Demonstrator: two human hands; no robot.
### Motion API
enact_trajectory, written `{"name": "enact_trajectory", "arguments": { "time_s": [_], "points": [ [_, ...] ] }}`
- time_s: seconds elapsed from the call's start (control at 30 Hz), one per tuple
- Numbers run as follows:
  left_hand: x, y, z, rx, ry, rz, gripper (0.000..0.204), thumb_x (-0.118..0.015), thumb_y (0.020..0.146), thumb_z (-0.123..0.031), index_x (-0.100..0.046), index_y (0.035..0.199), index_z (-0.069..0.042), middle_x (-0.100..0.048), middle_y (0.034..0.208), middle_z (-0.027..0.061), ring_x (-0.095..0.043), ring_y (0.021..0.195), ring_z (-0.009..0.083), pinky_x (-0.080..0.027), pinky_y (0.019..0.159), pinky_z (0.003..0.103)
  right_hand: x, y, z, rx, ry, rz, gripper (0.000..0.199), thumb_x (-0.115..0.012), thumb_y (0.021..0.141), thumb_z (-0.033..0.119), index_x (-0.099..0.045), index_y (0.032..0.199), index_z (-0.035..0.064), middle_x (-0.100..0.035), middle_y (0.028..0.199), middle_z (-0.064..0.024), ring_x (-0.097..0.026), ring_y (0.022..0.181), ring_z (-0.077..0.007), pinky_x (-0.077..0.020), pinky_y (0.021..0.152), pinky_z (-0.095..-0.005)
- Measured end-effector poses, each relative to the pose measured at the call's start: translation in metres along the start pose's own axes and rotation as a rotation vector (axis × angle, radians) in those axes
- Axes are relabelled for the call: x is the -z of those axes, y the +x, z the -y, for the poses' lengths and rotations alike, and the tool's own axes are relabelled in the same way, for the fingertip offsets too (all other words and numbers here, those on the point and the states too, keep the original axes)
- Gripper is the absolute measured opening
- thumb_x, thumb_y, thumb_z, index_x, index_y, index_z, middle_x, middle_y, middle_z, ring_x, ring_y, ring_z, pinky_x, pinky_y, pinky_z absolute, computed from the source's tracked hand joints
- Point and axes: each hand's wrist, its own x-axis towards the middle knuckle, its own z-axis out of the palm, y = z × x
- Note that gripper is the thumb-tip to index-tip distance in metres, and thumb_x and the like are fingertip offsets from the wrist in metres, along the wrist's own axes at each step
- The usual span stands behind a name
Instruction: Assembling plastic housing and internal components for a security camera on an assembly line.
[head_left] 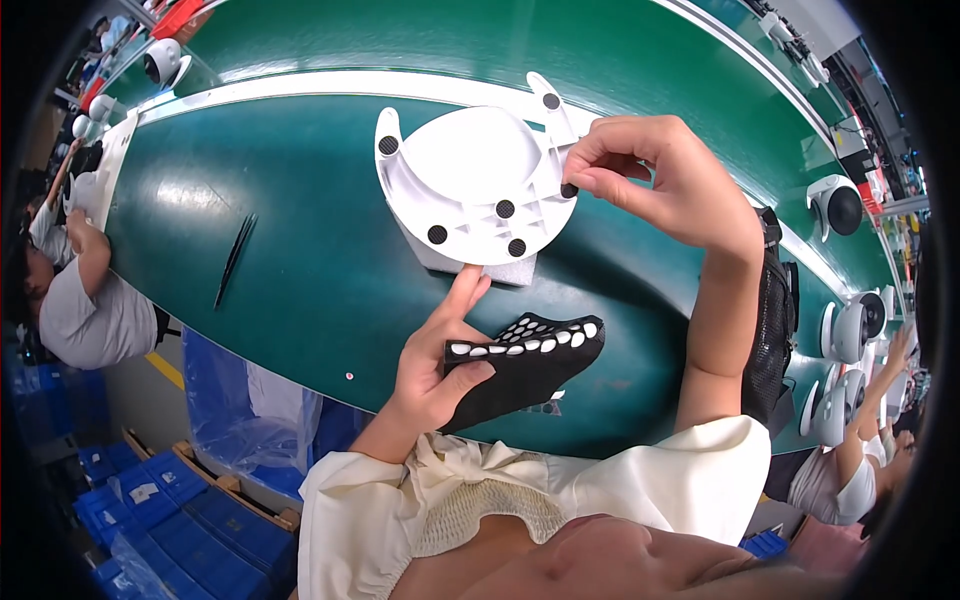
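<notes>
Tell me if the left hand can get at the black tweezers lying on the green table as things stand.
Probably not right away. The left hand is holding a black sheet of pads with its forefinger pressed on the white plastic base. The tweezers lie apart to its left, with bare green table between.

A white plastic base [470,185] is lying underside up on a white foam pad [500,268] on the green table [300,250]. It is round with a dished middle, ribs along one edge and two prongs sticking out toward the far side. Round black pads are sitting on it: one on each prong tip and three near the ribbed edge. Another black pad [569,190] is being pressed at its right rim. A black sheet [530,360], curling and tilting above the table's near edge, is carrying rows of white ovals where pads have come off.
</notes>
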Motion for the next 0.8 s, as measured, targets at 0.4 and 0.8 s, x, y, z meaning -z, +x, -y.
{"name": "enact_trajectory", "arguments": {
  "time_s": [0.4, 0.8],
  "points": [
    [-0.004, -0.002, -0.003, 0.075, 0.004, -0.058, 0.027, -0.059, 0.082, -0.026, -0.05, 0.077, -0.001, -0.02, 0.132, 0.0373, -0.014, 0.128, 0.0447, -0.017, 0.099, 0.057, -0.007, -0.007, 0.009, 0.072, -0.156, -0.127, 0.008, -0.061, 0.07, 0.0, -0.06, 0.077, -0.0048, -0.059, 0.066, -0.0116, -0.057, 0.058, -0.0188, -0.0461, 0.057, -0.0271],
    [0.0, 0.001, 0.002, -0.002, -0.035, -0.039, 0.01, -0.056, 0.073, -0.001, -0.052, 0.081, 0.005, -0.024, 0.13, 0.038, -0.023, 0.127, 0.0414, -0.017, 0.102, 0.051, 0.002, -0.004, 0.003, -0.131, -0.121, -0.145, 0.02, -0.064, 0.077, 0.008, -0.047, 0.083, -0.0006, -0.056, 0.063, -0.0045, -0.052, 0.056, -0.0089, -0.0412, 0.048, -0.0224]
  ]
}}
